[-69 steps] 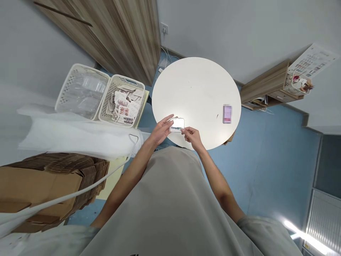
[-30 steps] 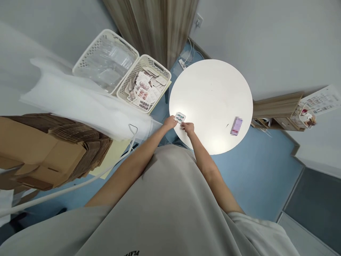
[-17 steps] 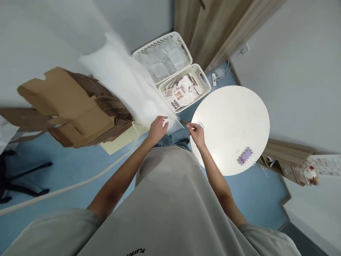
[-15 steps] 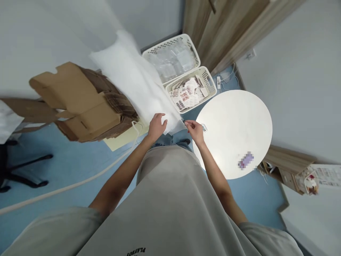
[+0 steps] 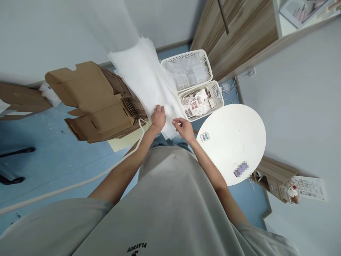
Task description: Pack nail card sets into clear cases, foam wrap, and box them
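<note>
A stack of thin white sheets (image 5: 141, 71), foam-like in look, stretches from the wall down to my waist. My left hand (image 5: 159, 118) rests over its near part, fingers curled down and closed on a sheet. Just to the right, my right hand (image 5: 184, 128) has thumb and forefinger brought together above the near right edge of the sheets. Whatever lies between those fingertips is too small to make out. The two hands are a short way apart, with white sheet showing between them.
Folded cardboard boxes (image 5: 93, 99) stand to the left, beside a white hose (image 5: 106, 172). Two white baskets (image 5: 191, 86) hold clear packs and printed cards. A round white table (image 5: 234, 138) at right carries a small card (image 5: 205, 137) and a blurred purple item (image 5: 241, 169).
My left hand has gone from spread fingers to curled ones on the sheets. My right hand has moved left, closer to the left hand. The camera view has shifted.
</note>
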A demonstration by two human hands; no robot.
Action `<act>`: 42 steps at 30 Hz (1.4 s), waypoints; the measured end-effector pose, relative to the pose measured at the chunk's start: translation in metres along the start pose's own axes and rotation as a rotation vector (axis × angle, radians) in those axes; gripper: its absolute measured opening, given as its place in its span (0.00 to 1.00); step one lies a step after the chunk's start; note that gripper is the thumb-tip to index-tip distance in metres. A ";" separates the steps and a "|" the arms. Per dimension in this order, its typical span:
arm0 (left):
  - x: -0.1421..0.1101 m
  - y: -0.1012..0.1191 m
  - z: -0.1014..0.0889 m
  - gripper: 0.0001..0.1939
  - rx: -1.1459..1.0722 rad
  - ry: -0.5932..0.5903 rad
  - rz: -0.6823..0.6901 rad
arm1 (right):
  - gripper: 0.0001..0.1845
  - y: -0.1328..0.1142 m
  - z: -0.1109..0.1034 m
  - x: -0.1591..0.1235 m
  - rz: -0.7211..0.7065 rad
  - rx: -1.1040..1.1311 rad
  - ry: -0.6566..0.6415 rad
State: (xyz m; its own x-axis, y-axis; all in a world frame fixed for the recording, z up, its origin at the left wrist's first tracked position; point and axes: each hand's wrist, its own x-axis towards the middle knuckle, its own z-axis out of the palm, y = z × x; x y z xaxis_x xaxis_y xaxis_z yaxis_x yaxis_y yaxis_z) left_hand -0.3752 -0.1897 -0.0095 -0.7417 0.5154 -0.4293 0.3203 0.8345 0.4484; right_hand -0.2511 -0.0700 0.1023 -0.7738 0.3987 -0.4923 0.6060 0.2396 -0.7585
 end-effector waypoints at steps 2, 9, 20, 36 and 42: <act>0.001 -0.002 -0.001 0.27 0.025 0.005 0.007 | 0.15 0.005 0.003 -0.003 0.032 0.000 0.000; 0.002 -0.011 -0.006 0.18 0.065 -0.025 0.044 | 0.13 0.011 0.010 -0.001 0.082 0.023 0.002; -0.003 -0.014 -0.007 0.19 0.031 -0.065 0.106 | 0.11 0.007 0.003 0.014 0.056 0.035 0.043; -0.004 -0.022 0.006 0.22 0.079 -0.050 0.212 | 0.11 0.021 -0.001 -0.003 0.073 0.056 0.088; -0.005 -0.025 -0.002 0.17 0.116 -0.093 0.243 | 0.12 0.025 -0.003 -0.004 0.074 0.067 0.088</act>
State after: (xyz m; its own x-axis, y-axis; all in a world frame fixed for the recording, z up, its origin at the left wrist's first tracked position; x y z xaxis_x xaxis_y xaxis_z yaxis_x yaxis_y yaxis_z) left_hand -0.3807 -0.2139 -0.0166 -0.5798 0.7140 -0.3925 0.5510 0.6984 0.4568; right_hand -0.2322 -0.0633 0.0867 -0.7065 0.4901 -0.5106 0.6449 0.1485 -0.7497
